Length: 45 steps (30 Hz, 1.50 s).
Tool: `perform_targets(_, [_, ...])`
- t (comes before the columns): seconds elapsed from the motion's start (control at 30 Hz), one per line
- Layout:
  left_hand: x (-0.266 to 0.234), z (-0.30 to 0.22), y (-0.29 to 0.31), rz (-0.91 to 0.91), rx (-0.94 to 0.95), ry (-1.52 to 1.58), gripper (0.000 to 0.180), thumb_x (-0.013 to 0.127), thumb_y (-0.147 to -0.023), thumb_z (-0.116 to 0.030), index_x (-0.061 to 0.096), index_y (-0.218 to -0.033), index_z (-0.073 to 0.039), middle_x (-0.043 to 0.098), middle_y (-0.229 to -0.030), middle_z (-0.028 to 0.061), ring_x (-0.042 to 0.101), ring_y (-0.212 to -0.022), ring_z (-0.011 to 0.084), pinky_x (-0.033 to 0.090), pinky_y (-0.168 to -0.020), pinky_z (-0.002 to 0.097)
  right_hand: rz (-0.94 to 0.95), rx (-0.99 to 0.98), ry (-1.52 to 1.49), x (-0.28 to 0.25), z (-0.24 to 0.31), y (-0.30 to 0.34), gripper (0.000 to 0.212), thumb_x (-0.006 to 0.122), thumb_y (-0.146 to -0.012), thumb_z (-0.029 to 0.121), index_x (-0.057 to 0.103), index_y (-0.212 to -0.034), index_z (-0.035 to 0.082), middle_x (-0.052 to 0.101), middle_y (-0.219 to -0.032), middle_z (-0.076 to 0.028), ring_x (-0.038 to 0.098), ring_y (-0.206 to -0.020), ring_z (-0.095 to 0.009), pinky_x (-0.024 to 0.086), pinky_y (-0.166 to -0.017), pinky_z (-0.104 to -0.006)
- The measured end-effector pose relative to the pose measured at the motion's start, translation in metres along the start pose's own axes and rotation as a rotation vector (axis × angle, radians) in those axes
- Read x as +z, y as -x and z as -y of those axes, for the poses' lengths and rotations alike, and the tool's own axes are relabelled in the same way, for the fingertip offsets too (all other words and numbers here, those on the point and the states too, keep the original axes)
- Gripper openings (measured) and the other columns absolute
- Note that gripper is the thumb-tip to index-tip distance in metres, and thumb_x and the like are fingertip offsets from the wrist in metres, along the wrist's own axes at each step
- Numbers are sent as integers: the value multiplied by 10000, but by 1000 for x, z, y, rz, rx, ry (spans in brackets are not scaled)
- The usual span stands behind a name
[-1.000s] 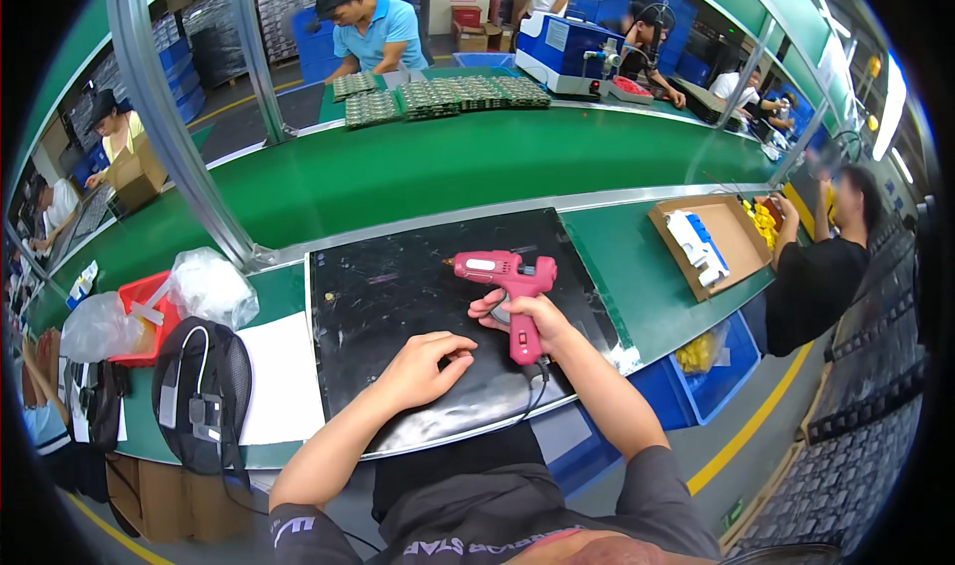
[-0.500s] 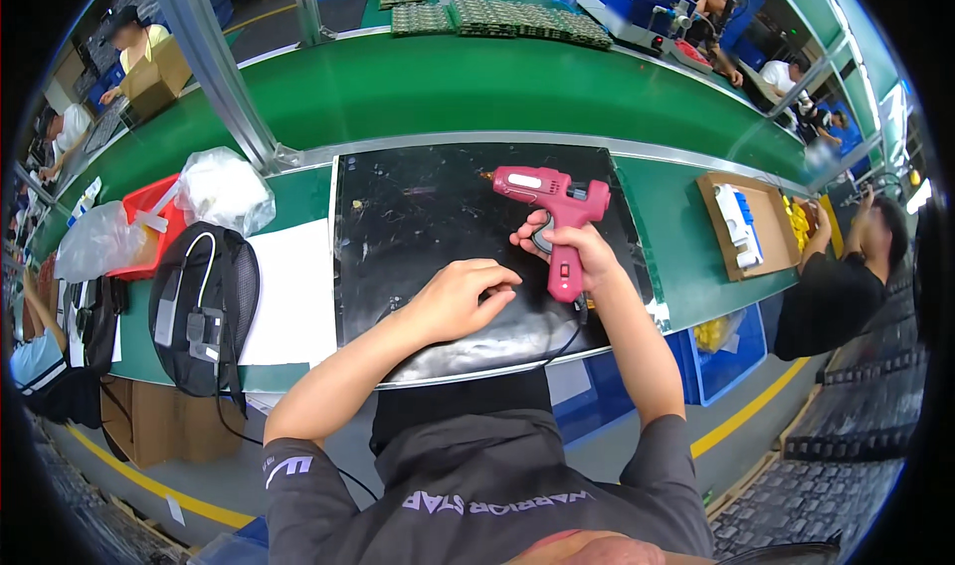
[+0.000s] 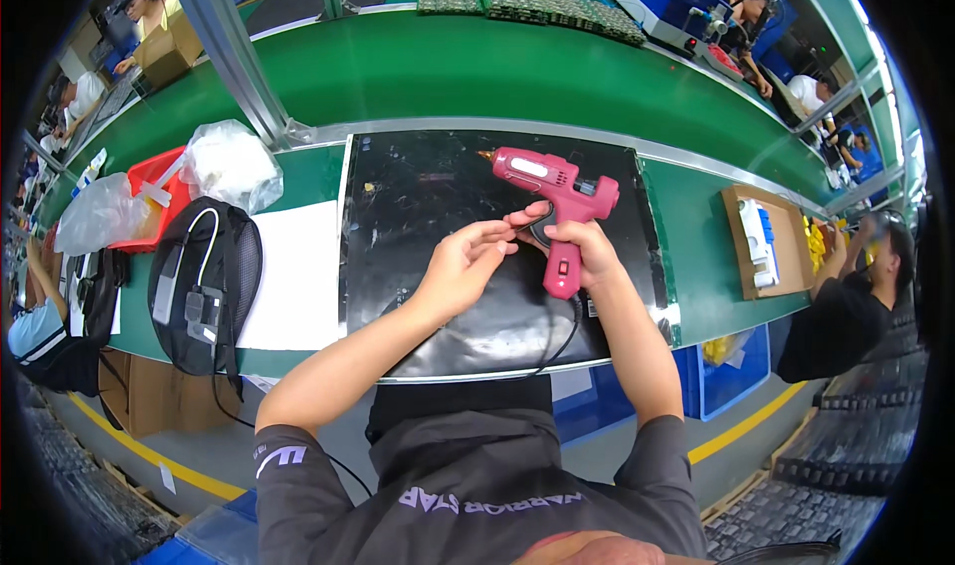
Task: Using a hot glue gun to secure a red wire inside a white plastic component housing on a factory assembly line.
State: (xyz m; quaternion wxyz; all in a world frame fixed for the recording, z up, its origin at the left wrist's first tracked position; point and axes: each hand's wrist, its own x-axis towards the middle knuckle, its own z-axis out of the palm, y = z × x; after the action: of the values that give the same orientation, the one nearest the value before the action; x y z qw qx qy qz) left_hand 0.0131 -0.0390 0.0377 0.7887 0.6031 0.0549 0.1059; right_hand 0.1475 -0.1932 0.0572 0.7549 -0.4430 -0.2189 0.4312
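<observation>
A pink hot glue gun (image 3: 557, 207) is gripped in my right hand (image 3: 587, 252). My palm and thumb are around its handle, and its brass nozzle points to the far left. My left hand (image 3: 466, 267) is beside the handle, its bent fingers close to my right fingertips near the trigger. A gap shows between its thumb and fingers, and I see nothing in it. Whether the two hands touch is hard to tell. Under both hands lies a black mat (image 3: 398, 227); the gun's cord runs down over its near edge.
To the left are a black mesh backpack (image 3: 204, 286), a white sheet (image 3: 290, 277), and a red bin (image 3: 159, 207) with plastic bags. A cardboard tray (image 3: 786, 242) holds white and blue parts at the right. Several circuit boards (image 3: 557, 10) lie beyond the green belt (image 3: 448, 73). Co-workers sit on both sides.
My left hand has moved up and right, toward my right fingertips. The glue gun stays in my right hand, tilted slightly differently. The whole view has shifted a little.
</observation>
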Motion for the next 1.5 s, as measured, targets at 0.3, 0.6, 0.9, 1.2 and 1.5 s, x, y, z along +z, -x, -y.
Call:
perform_targets(0.3, [1,0,0,0,-156,216,250,608,-923,-118,616,-1135,16,684,-966,85,655,-863,141,506,-750,251,122,5,-6,13,-3,4,433,603,-753,71,553,-1170,-36,494,-1301,-266,538,-1171,-349,474,-963,-431])
perform_targets(0.6, [-5,5,-1,6,-258,347,198,631,-907,-111,662,-1061,9,680,-935,77,642,-839,134,510,-758,264,103,78,26,19,-8,6,527,648,-767,163,517,-1235,-41,487,-1326,-242,541,-1174,-298,459,-976,-394])
perform_targets(0.9, [-8,7,-3,-5,-252,509,182,629,-901,-84,667,-1054,6,671,-947,90,631,-874,146,506,-808,282,146,83,48,26,-10,6,703,690,-758,252,425,-1345,-30,442,-1384,-212,508,-1223,-277,418,-1025,-380])
perform_targets(1.2, [-8,5,-4,-55,-229,527,156,629,-897,-70,669,-1028,6,669,-921,72,625,-827,131,511,-790,275,141,116,-27,25,-15,8,666,668,-839,213,353,-1385,-1,434,-1382,-205,506,-1225,-271,416,-1038,-426])
perform_targets(1.5, [-3,-1,-4,-67,-182,468,119,621,-902,-66,686,-983,-6,670,-983,70,621,-829,114,509,-782,262,-2,161,-159,26,-17,9,487,610,-858,23,430,-1310,-1,546,-1254,-158,574,-1137,-247,450,-1013,-420])
